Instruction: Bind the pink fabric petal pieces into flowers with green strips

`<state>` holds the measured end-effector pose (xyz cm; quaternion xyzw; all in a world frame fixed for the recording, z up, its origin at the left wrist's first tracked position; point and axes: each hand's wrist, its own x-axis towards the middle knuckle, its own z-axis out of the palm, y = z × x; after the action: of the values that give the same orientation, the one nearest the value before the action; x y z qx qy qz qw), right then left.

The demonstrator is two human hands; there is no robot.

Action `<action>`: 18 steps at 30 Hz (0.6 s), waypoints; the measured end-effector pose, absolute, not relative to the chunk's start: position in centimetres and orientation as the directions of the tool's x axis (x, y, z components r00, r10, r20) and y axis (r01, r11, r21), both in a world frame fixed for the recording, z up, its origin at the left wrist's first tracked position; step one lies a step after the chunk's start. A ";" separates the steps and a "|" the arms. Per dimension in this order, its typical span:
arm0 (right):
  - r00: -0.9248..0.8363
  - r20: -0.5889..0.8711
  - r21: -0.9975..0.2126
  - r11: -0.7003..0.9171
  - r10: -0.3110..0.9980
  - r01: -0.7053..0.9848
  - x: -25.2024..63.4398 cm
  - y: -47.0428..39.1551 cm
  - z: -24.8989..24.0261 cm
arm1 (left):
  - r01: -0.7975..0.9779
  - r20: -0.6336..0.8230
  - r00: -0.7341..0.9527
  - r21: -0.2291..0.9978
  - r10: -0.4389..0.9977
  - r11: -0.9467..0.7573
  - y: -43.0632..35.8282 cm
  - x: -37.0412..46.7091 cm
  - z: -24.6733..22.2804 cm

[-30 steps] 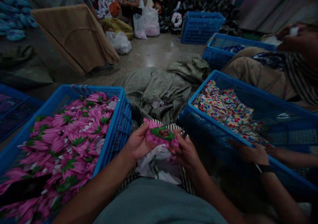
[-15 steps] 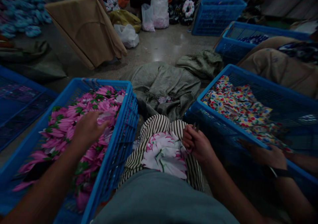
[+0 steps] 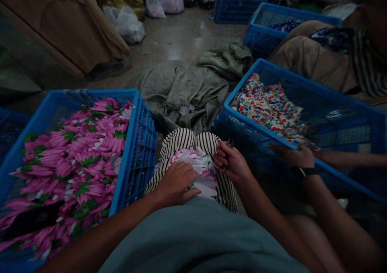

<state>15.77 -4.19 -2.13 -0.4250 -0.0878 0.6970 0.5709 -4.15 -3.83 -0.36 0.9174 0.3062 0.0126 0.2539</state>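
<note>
White flower-shaped fabric pieces with pink petal tips point(image 3: 207, 180) lie heaped on my lap, over striped black-and-white cloth. My left hand point(image 3: 178, 181) rests palm down on this heap, fingers stretched out; it partly hides the pieces. Beside the heap, my right hand point(image 3: 229, 162) is closed around small thread snips point(image 3: 230, 143), whose dark tips poke out above the fist. To my left stands a blue crate point(image 3: 137, 103), filled with pink petal-like fabric pieces point(image 3: 72, 144) with green tops. A black flat object point(image 3: 33, 220) lies on those pieces.
On the right, a blue crate point(image 3: 260, 130) holds colourful dotted fabric pieces point(image 3: 266, 107). A co-worker's hand point(image 3: 298, 158) with a wristband is at its near rim. Grey-green sacking point(image 3: 184, 83) lies ahead on the floor. A cloth-draped object point(image 3: 66, 23) stands far left.
My left hand has moved from over the pink pieces in the left crate to the heap on my lap. The right hand stays closed on the snips. The view has shifted.
</note>
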 end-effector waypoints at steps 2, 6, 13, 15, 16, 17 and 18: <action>0.016 -0.498 -0.613 -0.339 0.867 -0.714 15.8 -4.3 -2.3 | 0.577 -0.155 0.794 0.494 0.587 -0.650 -3.9 -3.9 -0.3; 0.024 -0.453 -0.703 -0.341 0.891 -0.624 15.6 -4.5 -1.9 | 0.554 -0.162 0.707 0.732 0.688 -0.396 -3.5 -3.6 0.9; -0.077 -0.364 -0.849 -0.365 0.928 -0.382 13.9 -5.2 -1.4 | 0.170 -0.383 0.296 0.923 0.875 0.346 -2.2 -3.3 2.4; -0.071 -0.441 -0.814 -0.432 0.895 -0.388 13.3 -5.1 -1.4 | 0.043 -0.354 0.300 0.933 0.886 0.358 -2.3 -2.9 2.2; -0.076 -0.477 -0.786 -0.464 0.876 -0.409 13.0 -5.0 -1.3 | -0.018 -0.338 0.309 0.933 0.889 0.361 -2.3 -2.8 2.0; -0.092 -0.500 -0.756 -0.486 0.861 -0.439 12.9 -4.8 -1.2 | -0.069 -0.321 0.314 0.931 0.894 0.358 -2.4 -2.7 1.8; -0.104 -0.508 -0.731 -0.492 0.855 -0.473 13.0 -4.6 -0.9 | -0.113 -0.298 0.307 0.932 0.904 0.345 -2.4 -2.7 1.6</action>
<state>12.96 -4.62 -0.94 -0.4828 -0.1979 0.7163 0.4634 -2.71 -2.37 1.65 0.4342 0.4556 0.3725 0.6820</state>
